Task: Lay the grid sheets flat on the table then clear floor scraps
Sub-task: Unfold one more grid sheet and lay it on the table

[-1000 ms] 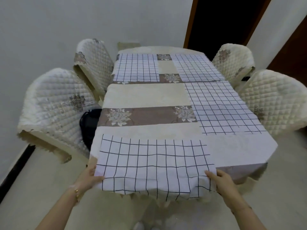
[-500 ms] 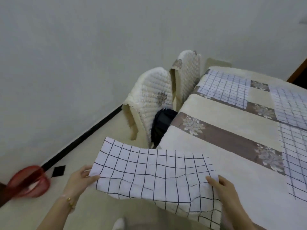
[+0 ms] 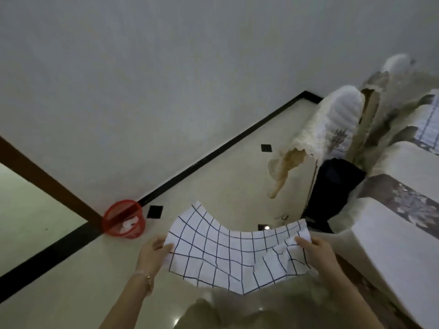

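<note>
Plainly, one white paper sheet printed with a dark square grid (image 3: 225,252) is in hand, held in the air off the near left corner of the cloth-covered counter (image 3: 392,245) and above the pale tiled floor (image 3: 213,176), touching neither. It sags in the middle, its far left corner stands up, and its right part is creased and buckled. Two hands hold it: the left hand (image 3: 152,254) pinches the edge farther from the counter, thumb on top, and the right hand (image 3: 318,255) has its fingers (image 3: 306,243) curled over the crumpled edge nearer the counter. A thin bracelet (image 3: 149,280) circles the left wrist. A second grid sheet (image 3: 428,122) lies flat on the counter's far part, only a strip of it in view. Two quilted cream chairs stand along the counter's left side, the nearer one (image 3: 337,119) blurred, the farther one (image 3: 396,65) more so. One black bag (image 3: 332,186) sits between the nearer chair and the counter. One red mesh wastebasket (image 3: 123,219) stands well to the left of the counter, against the black baseboard, with white scraps (image 3: 129,225) inside; how many scraps I cannot tell.
</note>
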`<state>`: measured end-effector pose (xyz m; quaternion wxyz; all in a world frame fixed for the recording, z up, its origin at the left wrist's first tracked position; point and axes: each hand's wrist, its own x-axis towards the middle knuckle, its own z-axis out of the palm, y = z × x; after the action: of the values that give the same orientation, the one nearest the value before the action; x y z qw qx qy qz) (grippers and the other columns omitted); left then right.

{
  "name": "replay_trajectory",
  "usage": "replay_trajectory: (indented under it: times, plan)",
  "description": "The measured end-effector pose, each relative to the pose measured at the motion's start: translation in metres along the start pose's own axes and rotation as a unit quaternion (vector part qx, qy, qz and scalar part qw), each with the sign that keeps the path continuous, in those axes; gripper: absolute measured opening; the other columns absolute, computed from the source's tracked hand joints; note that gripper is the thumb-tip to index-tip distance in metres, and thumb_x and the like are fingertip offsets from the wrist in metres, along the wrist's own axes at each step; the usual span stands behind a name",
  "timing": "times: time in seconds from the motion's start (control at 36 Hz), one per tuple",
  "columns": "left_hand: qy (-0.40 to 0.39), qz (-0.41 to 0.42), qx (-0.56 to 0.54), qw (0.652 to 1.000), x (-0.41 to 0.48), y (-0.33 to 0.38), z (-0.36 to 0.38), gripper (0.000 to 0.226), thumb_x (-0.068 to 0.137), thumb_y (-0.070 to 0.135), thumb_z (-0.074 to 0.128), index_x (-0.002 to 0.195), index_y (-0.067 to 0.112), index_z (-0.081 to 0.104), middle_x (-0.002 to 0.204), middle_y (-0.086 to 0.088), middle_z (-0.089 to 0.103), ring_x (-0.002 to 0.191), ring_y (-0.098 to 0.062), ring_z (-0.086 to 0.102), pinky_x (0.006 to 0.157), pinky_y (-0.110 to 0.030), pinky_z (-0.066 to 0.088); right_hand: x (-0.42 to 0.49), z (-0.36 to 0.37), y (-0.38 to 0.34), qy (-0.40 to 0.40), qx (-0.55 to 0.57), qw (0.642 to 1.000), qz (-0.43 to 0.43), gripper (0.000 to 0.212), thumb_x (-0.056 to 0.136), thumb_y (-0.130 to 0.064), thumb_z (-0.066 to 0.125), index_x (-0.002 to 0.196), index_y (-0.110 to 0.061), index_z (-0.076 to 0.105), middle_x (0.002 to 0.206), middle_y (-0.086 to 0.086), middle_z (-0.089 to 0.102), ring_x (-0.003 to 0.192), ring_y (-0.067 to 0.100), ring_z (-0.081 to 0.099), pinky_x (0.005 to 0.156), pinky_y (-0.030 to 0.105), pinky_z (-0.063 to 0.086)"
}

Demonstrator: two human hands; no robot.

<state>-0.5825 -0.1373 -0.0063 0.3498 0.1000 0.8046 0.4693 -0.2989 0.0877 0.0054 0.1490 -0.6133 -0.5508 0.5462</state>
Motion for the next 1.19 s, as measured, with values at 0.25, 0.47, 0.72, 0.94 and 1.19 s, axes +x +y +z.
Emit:
replay_trajectory:
  times: [0.25, 0.47, 0.72, 0.94, 1.19]
  plan:
    - [0.018, 0.010, -0.022, 1.000, 0.064, 0.041, -0.049, 0.014, 0.089, 0.008, 0.059, 0.101, 0.016, 0.058, 0.098, -0.002, 0.056, 0.100, -0.019, 0.052, 0.088, -0.026, 0.038, 0.059, 0.091, -0.088, -0.020, -0.038, 0.999, -0.017, 0.020, 0.088, -0.015, 0.062, 0.085, 0.004, 0.064, 0.071, 0.013, 0.059, 0.062, 0.022, 0.053, 0.057, 0.027, 0.041]
    - [0.077, 0.051, -0.003, 0.996, 0.167, 0.102, -0.058, 0.013, 0.086, 0.015, 0.064, 0.088, 0.029, 0.063, 0.092, 0.011, 0.065, 0.089, -0.008, 0.058, 0.075, -0.025, 0.045, 0.134, 0.113, -0.159, -0.008, -0.005, 0.998, -0.058, 0.020, 0.086, -0.017, 0.064, 0.090, 0.003, 0.066, 0.079, 0.015, 0.062, 0.070, 0.021, 0.054, 0.065, 0.030, 0.044]
    - [0.028, 0.019, -0.038, 0.999, 0.286, 0.179, -0.017, 0.012, 0.090, 0.005, 0.057, 0.087, 0.017, 0.059, 0.086, 0.005, 0.063, 0.081, -0.009, 0.057, 0.064, -0.018, 0.041, 0.246, 0.121, -0.219, 0.010, 0.003, 1.000, -0.026, 0.020, 0.088, -0.012, 0.062, 0.097, 0.005, 0.065, 0.073, 0.005, 0.061, 0.065, 0.015, 0.055, 0.056, 0.024, 0.041]
    - [-0.045, 0.058, 0.014, 0.997, 0.390, 0.274, 0.033, 0.013, 0.088, 0.004, 0.058, 0.099, 0.005, 0.064, 0.093, -0.010, 0.068, 0.086, -0.025, 0.064, 0.064, -0.025, 0.047, 0.313, 0.097, -0.289, 0.045, 0.069, 0.996, -0.030, 0.014, 0.090, -0.007, 0.056, 0.097, 0.003, 0.065, 0.074, 0.001, 0.063, 0.059, 0.005, 0.063, 0.047, 0.014, 0.047]
    - [-0.135, 0.163, 0.054, 0.976, 0.496, 0.414, 0.133, 0.014, 0.087, 0.002, 0.059, 0.100, 0.003, 0.063, 0.091, -0.009, 0.067, 0.081, -0.021, 0.062, 0.063, -0.026, 0.047, 0.385, 0.044, -0.339, 0.184, 0.120, 0.975, -0.043, 0.011, 0.088, -0.007, 0.061, 0.077, -0.005, 0.061, 0.063, 0.001, 0.055, 0.052, 0.005, 0.056, 0.039, 0.003, 0.035]
